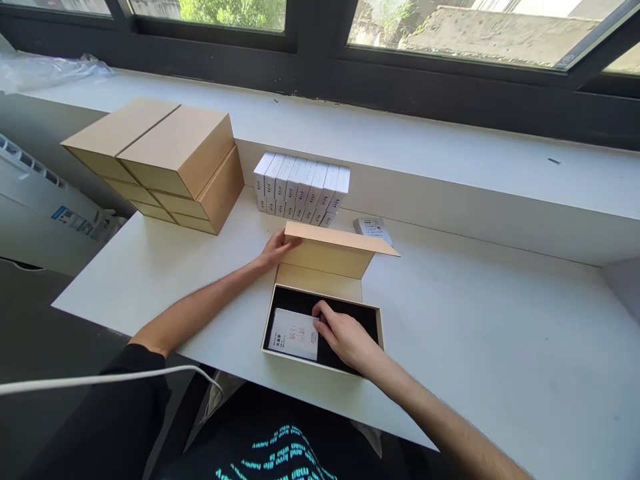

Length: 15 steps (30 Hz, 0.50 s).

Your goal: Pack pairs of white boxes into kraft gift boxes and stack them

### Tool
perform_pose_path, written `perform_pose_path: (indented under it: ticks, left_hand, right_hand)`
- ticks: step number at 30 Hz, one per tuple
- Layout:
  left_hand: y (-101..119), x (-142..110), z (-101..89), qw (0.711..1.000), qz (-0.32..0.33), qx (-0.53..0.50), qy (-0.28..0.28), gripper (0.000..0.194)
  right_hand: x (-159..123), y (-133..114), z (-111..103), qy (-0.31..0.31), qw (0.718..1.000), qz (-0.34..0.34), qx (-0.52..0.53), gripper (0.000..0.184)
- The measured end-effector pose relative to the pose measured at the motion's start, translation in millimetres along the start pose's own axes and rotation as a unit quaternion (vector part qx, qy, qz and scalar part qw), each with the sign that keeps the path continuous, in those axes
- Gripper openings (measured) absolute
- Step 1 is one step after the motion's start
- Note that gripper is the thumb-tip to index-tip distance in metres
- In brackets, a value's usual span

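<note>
In this black-lined tan cardboard box (370, 317), my right hand (345, 339) is probably positioning a flat white pack (295, 335) (can't tell if gripped), left hand (277, 250) holding the lid (330, 257), so light touch next imo.

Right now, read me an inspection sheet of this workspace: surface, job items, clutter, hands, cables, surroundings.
Surface: white tabletop against a raised ledge.
Job items: open box, white pack inside at left; stacked white packs and a lone pack behind; stacked brown boxes at left.
Clutter: clear plastic and small dark scrap, both on the ledge.
Hands: left hand holds the lid; right hand has fingers at the inside pack's right edge, grip unclear.
Cables: white cable, lower left.
Surroundings: windows beyond the ledge; white appliance at left.
</note>
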<state>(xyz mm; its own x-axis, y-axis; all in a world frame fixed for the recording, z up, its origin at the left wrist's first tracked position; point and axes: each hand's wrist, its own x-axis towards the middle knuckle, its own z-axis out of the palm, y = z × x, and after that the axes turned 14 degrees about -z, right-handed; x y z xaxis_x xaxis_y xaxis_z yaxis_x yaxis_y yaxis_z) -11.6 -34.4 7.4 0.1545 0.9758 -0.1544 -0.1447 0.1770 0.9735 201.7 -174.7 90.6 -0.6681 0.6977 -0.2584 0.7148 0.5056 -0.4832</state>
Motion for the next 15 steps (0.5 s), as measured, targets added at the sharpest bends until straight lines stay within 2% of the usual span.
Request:
perform_pose_path:
  ticks: [3,4,6,9,12,15]
  left_hand:
    - [1,0,-0.2,1.0,-0.003,-0.001,-0.007,0.063]
    - [1,0,-0.4,1.0,-0.005,-0.003,-0.01,0.063]
    - [0,1,-0.9,1.0,-0.007,-0.007,-0.01,0.064]
    - [-2,2,-1.3,1.0,-0.005,-0.003,-0.005,0.06]
    - [-4,1,-1.0,1.0,-0.008,0.001,-0.013,0.059]
    - [-4,1,-0.6,1.0,-0.015,-0.006,-0.012,0.059]
  right_hand:
    - [3,-5,1,0.012,1.0,-0.014,-0.009,0.029]
    - [4,-7,2,0.02,0.999,-0.04,-0.025,0.033]
    - [7,-13,3,0.021,0.988,-0.14,-0.065,0.041]
    - [13,-20,2,-0.034,0.95,-0.297,-0.091,0.047]
    - [17,-22,-3,-0.08,0.934,-0.336,-0.096,0.045]
    - [17,-22,-9,-0.079,0.928,-0.343,-0.125,0.042]
